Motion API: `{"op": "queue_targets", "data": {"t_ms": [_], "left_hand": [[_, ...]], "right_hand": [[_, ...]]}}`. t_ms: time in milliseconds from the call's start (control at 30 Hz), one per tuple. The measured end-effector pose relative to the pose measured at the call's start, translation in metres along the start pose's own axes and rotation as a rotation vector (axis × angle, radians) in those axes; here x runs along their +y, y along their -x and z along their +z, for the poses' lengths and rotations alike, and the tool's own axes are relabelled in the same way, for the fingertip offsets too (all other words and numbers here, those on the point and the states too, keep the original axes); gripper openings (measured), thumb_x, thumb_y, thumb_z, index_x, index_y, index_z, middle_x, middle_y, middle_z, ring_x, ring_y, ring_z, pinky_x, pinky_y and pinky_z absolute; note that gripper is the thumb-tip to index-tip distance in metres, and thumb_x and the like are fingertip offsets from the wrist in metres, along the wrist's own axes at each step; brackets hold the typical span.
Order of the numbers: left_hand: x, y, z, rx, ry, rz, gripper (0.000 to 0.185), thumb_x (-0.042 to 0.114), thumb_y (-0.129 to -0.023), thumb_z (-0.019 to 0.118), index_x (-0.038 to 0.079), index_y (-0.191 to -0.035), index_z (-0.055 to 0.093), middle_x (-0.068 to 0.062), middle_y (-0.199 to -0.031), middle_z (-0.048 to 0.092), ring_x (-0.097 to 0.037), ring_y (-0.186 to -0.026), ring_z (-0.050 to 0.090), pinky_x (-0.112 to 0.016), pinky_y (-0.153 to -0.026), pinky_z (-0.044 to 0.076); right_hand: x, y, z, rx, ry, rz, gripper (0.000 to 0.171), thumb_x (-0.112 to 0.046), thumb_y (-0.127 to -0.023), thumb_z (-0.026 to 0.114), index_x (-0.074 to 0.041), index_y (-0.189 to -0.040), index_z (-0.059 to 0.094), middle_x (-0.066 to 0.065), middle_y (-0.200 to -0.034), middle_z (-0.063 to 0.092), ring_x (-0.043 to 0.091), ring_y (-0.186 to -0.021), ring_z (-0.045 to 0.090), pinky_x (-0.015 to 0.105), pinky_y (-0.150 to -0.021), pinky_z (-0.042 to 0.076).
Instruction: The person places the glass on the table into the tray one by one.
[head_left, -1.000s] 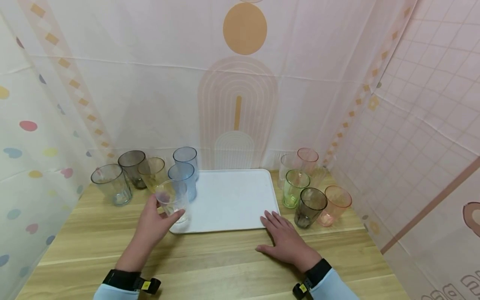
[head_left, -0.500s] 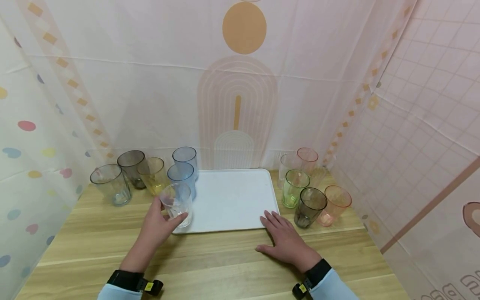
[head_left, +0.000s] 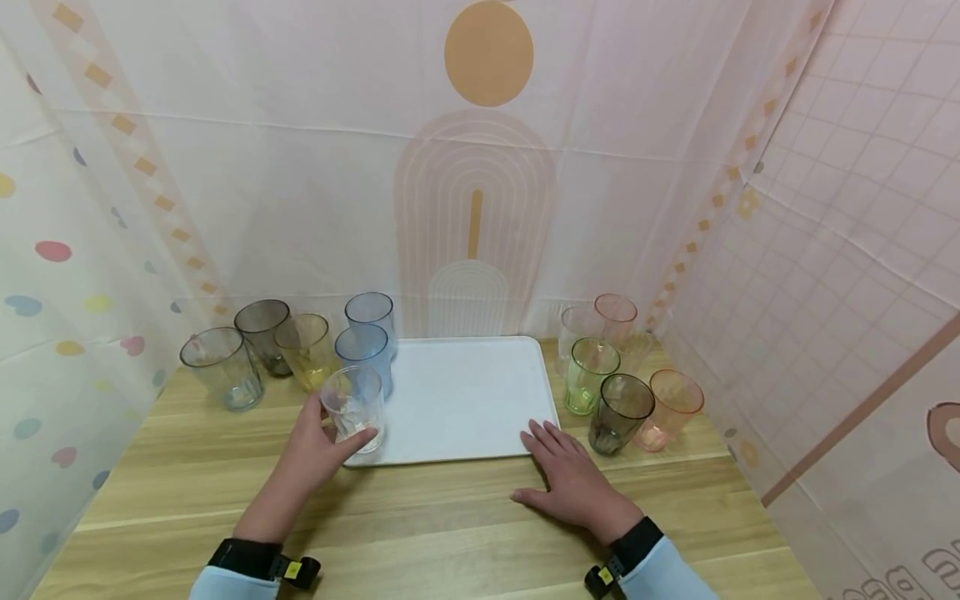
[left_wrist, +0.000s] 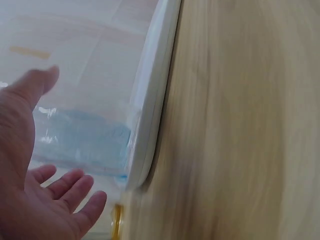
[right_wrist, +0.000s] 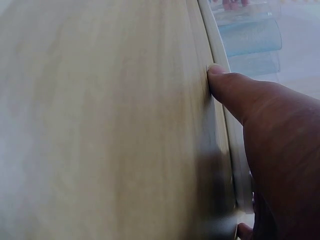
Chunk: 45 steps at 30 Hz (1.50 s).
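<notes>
On the wooden counter (head_left: 450, 517) lies the white tray (head_left: 465, 400), its near-left corner bearing the upright clear cup (head_left: 352, 407) that the left hand (head_left: 318, 446) grasps, while the right hand (head_left: 573, 483) rests flat, fingers straight, at the tray's near-right edge.

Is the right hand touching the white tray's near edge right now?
Touching. In the right wrist view a fingertip of the right hand presses against the white tray rim; the head view shows fingers at that edge.
</notes>
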<state>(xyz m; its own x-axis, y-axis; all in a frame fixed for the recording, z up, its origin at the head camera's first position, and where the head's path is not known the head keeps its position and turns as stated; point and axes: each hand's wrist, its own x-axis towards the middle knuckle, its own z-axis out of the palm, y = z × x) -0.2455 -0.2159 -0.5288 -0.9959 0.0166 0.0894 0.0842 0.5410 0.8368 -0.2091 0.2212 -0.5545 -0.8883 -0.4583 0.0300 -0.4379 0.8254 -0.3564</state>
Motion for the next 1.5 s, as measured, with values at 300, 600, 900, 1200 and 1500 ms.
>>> {"op": "queue_targets", "data": {"t_ms": [300, 600, 900, 1200, 1500], "left_hand": [[-0.024, -0.005, -0.018, -0.087, -0.331, 0.174, 0.123, 0.059, -0.087, 0.093, -0.004, -0.17, 0.028, -0.036, -0.169, 0.036, -0.06, -0.154, 0.034, -0.075, -0.124, 0.031], [-0.034, -0.007, -0.016, -0.169, -0.561, 0.147, 0.13, 0.075, -0.087, 0.081, -0.011, -0.169, 0.027, -0.04, -0.169, 0.032, -0.069, -0.153, 0.027, -0.081, -0.122, 0.025], [-0.034, -0.011, -0.013, -0.264, -0.609, 0.086, 0.131, 0.083, -0.086, 0.076, -0.012, -0.166, 0.035, -0.04, -0.169, 0.033, -0.066, -0.157, 0.021, -0.085, -0.122, 0.016], [-0.034, -0.013, -0.016, -0.284, -0.621, 0.086, 0.132, 0.084, -0.085, 0.075, -0.009, -0.168, 0.033, -0.039, -0.171, 0.03, -0.067, -0.157, 0.02, -0.086, -0.122, 0.015], [-0.034, -0.014, -0.016, -0.287, -0.62, 0.079, 0.133, 0.085, -0.085, 0.075, -0.009, -0.169, 0.032, -0.039, -0.171, 0.029, -0.067, -0.157, 0.019, -0.085, -0.122, 0.014]], "right_hand": [[0.0, 0.0, -0.001, 0.002, 0.001, 0.001, 0.095, -0.068, -0.1, 0.071, -0.014, -0.172, 0.041, 0.009, -0.182, 0.029, 0.038, -0.168, 0.023, 0.068, -0.129, 0.028], [0.002, 0.001, 0.002, 0.014, -0.01, -0.015, 0.096, -0.069, -0.1, 0.071, -0.013, -0.172, 0.042, 0.011, -0.181, 0.03, 0.04, -0.167, 0.024, 0.069, -0.128, 0.028], [0.002, 0.003, 0.004, 0.008, -0.006, -0.014, 0.096, -0.07, -0.1, 0.07, -0.013, -0.172, 0.042, 0.01, -0.181, 0.03, 0.039, -0.167, 0.024, 0.069, -0.128, 0.029], [0.0, 0.001, 0.0, 0.014, -0.033, -0.023, 0.095, -0.067, -0.101, 0.072, -0.011, -0.172, 0.041, 0.011, -0.181, 0.03, 0.039, -0.168, 0.023, 0.07, -0.128, 0.028], [0.002, 0.024, -0.01, 0.145, -0.207, 0.037, 0.093, -0.052, -0.1, 0.081, -0.008, -0.171, 0.04, 0.009, -0.179, 0.035, 0.037, -0.166, 0.029, 0.064, -0.132, 0.026]]}}
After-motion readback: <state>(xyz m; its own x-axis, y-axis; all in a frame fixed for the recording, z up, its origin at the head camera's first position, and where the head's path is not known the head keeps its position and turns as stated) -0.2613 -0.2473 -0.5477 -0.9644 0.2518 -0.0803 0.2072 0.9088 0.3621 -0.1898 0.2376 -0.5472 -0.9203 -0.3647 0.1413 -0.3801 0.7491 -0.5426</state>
